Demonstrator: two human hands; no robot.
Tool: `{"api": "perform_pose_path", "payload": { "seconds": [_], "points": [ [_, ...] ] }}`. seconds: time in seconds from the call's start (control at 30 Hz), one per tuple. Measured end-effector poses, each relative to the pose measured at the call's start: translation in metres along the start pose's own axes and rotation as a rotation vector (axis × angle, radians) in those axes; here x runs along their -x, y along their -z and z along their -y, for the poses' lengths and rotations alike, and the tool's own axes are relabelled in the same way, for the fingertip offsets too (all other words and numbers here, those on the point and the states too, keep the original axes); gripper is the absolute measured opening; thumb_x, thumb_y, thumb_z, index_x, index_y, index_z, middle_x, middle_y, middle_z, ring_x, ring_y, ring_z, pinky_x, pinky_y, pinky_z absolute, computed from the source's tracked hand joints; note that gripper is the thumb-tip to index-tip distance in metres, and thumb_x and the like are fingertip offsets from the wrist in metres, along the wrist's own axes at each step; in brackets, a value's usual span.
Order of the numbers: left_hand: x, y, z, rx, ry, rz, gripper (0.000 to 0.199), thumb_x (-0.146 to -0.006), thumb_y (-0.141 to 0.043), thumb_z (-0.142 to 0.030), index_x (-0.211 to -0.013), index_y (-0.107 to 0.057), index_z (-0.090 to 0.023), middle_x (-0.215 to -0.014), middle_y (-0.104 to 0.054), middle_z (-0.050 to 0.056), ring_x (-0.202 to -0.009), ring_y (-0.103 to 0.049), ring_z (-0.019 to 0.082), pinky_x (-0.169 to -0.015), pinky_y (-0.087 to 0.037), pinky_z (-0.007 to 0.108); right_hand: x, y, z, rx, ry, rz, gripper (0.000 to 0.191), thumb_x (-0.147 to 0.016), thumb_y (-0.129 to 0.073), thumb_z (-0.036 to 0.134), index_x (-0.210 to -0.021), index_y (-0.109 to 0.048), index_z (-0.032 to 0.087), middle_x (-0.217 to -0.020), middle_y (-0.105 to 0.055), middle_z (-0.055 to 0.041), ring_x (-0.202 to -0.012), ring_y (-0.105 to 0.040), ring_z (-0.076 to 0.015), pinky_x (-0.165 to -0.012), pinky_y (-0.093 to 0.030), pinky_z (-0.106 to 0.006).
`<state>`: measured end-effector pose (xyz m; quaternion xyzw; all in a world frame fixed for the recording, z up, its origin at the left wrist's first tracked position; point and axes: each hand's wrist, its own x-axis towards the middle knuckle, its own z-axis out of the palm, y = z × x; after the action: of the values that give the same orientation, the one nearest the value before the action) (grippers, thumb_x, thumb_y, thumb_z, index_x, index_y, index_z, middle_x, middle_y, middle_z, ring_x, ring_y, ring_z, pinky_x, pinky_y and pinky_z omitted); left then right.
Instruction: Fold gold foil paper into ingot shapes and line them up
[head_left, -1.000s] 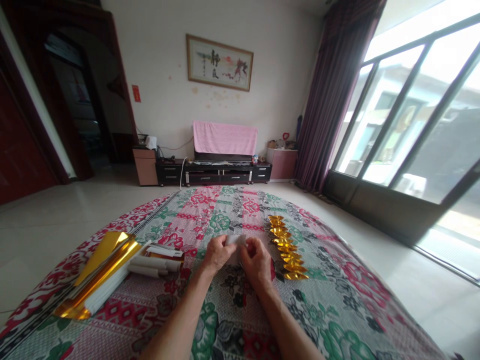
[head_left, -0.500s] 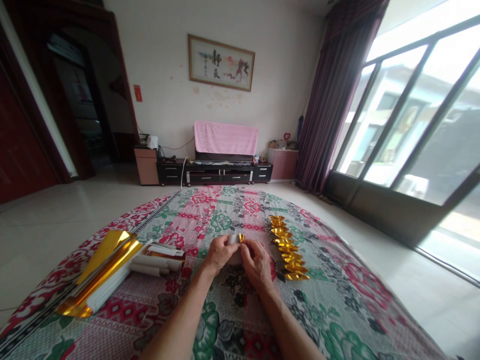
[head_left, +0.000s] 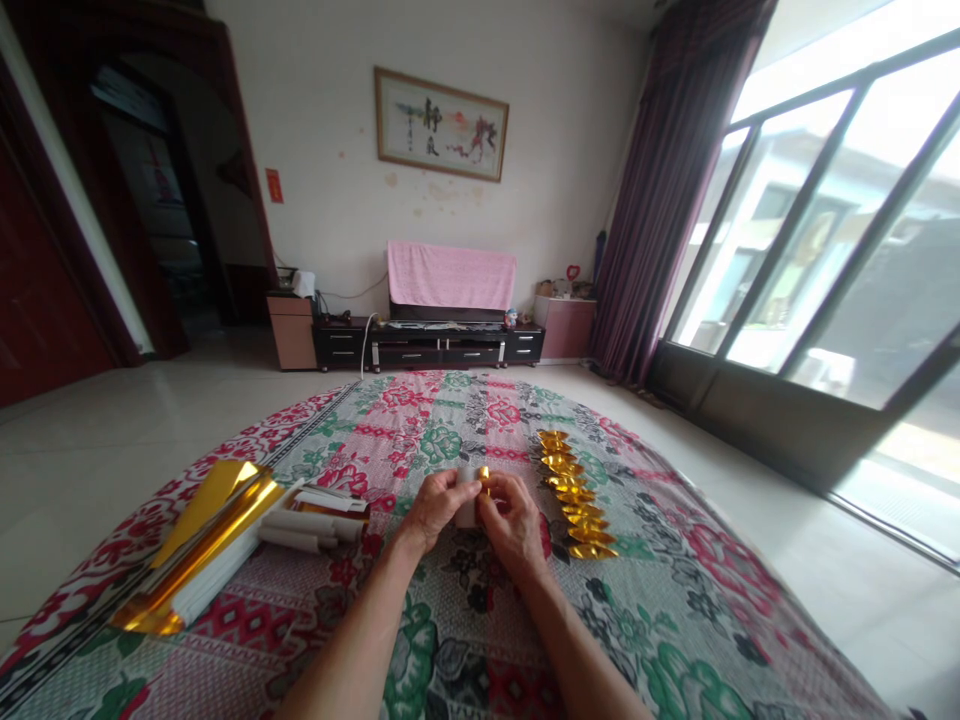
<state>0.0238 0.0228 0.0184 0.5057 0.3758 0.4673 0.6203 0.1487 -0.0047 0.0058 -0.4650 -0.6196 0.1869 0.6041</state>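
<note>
Between my two hands is a piece of foil paper (head_left: 466, 510), grey-white on its back and gold along the right edge. My left hand (head_left: 436, 510) pinches its left side, thumb pointing right. At the gold edge, the fingers of my right hand (head_left: 511, 515) are closed on the same paper; the fingertips partly hide the fold. Right of my hands stands a column of folded gold paper ingots (head_left: 570, 490), boat-shaped and shiny. To the left lie a stack of gold foil sheets (head_left: 217, 530) and several rolled white-backed papers (head_left: 300, 528).
A flowered cloth (head_left: 420, 640) covers the round surface under everything. Beyond it stands a low black TV cabinet (head_left: 435, 352) with a pink towel (head_left: 450, 275) above. A purple curtain (head_left: 652, 200) and large window are at the right.
My right fingers have shifted slightly at the gold edge, and more of the grey-white paper shows between my hands. The ingots and the sheets at left stay put.
</note>
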Motion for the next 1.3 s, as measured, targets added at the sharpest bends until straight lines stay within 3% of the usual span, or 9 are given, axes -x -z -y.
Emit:
{"api": "perform_pose_path", "payload": {
  "seconds": [0.13,0.37,0.53,0.67,0.83,1.0,1.17,1.3],
  "points": [
    [0.000,0.001,0.000,0.019,-0.001,0.016,0.042,-0.060,-0.069,-0.037,-0.094,-0.063,-0.013,-0.062,-0.063,-0.001,-0.054,-0.056,0.013,-0.055,-0.046,0.024,0.000,-0.001,-0.001,-0.002,-0.037,-0.008,0.018,-0.074,-0.053,0.025,-0.088,-0.060,0.017,-0.090,-0.063,-0.0055,-0.069,-0.060,-0.0125,-0.059,-0.049,-0.023],
    [0.003,0.000,-0.004,-0.031,0.043,0.054,0.033,-0.061,-0.066,-0.031,-0.088,-0.065,-0.013,-0.061,-0.062,0.000,-0.054,-0.057,0.014,-0.054,-0.045,0.024,-0.002,0.002,0.001,-0.168,-0.208,-0.001,0.038,-0.074,-0.053,0.031,-0.108,-0.053,0.015,-0.079,-0.065,-0.0029,-0.061,-0.059,-0.0129,-0.053,-0.047,-0.022],
    [0.003,0.003,-0.004,-0.179,0.030,0.078,0.023,-0.061,-0.062,-0.025,-0.080,-0.066,-0.013,-0.061,-0.061,0.000,-0.053,-0.054,0.013,-0.049,-0.040,0.021,-0.004,0.004,0.001,-0.116,-0.239,0.036,0.027,-0.073,-0.052,0.035,-0.085,-0.064,0.015,-0.068,-0.064,-0.0022,-0.060,-0.056,-0.0138,-0.055,-0.045,-0.022],
    [0.004,0.007,-0.007,-0.265,-0.031,0.100,0.017,-0.062,-0.058,-0.022,-0.074,-0.065,-0.012,-0.061,-0.059,-0.001,-0.053,-0.050,0.010,-0.049,-0.036,0.019,-0.004,0.004,-0.003,-0.079,-0.239,0.061,0.023,-0.072,-0.053,0.036,-0.073,-0.064,0.015,-0.059,-0.059,0.0008,-0.053,-0.051,-0.0116,-0.050,-0.040,-0.020],
    [0.009,0.009,-0.017,-0.304,0.010,0.129,0.040,-0.057,-0.056,-0.014,-0.097,-0.064,-0.013,-0.066,-0.062,-0.001,-0.050,-0.048,0.009,-0.046,-0.033,0.018,-0.004,0.002,-0.008,-0.036,-0.237,-0.003,0.024,-0.073,-0.051,0.036,-0.075,-0.063,0.015,-0.061,-0.061,0.0004,-0.054,-0.052,-0.0119,-0.052,-0.040,-0.021],
    [-0.001,0.019,-0.007,-0.370,-0.056,0.002,0.052,-0.057,-0.058,-0.013,-0.109,-0.057,-0.012,-0.060,-0.060,-0.002,-0.050,-0.050,0.010,-0.049,-0.036,0.019,-0.003,0.001,-0.008,0.223,-0.155,-0.062,0.019,-0.074,-0.049,0.031,-0.071,-0.062,0.017,-0.063,-0.061,-0.0001,-0.058,-0.053,-0.0136,-0.058,-0.040,-0.023],
    [-0.010,0.027,0.006,-0.711,-0.237,-0.187,0.041,-0.063,-0.058,-0.014,-0.104,-0.062,-0.016,-0.082,-0.067,0.004,-0.067,-0.058,0.014,-0.065,-0.045,0.024,-0.002,-0.002,-0.009,0.520,-0.089,-0.046,0.013,-0.072,-0.051,0.023,-0.068,-0.061,0.018,-0.076,-0.060,-0.0043,-0.071,-0.053,-0.0163,-0.068,-0.038,-0.026],
    [-0.008,0.022,0.006,-1.004,-0.349,-0.206,0.037,-0.066,-0.053,-0.011,-0.101,-0.063,-0.018,-0.099,-0.065,0.005,-0.087,-0.059,0.017,-0.083,-0.044,0.027,-0.001,-0.002,-0.011,0.653,-0.097,-0.019,0.010,-0.072,-0.052,0.018,-0.069,-0.062,0.017,-0.079,-0.060,-0.0059,-0.079,-0.052,-0.0183,-0.073,-0.037,-0.027]
  ]
}}
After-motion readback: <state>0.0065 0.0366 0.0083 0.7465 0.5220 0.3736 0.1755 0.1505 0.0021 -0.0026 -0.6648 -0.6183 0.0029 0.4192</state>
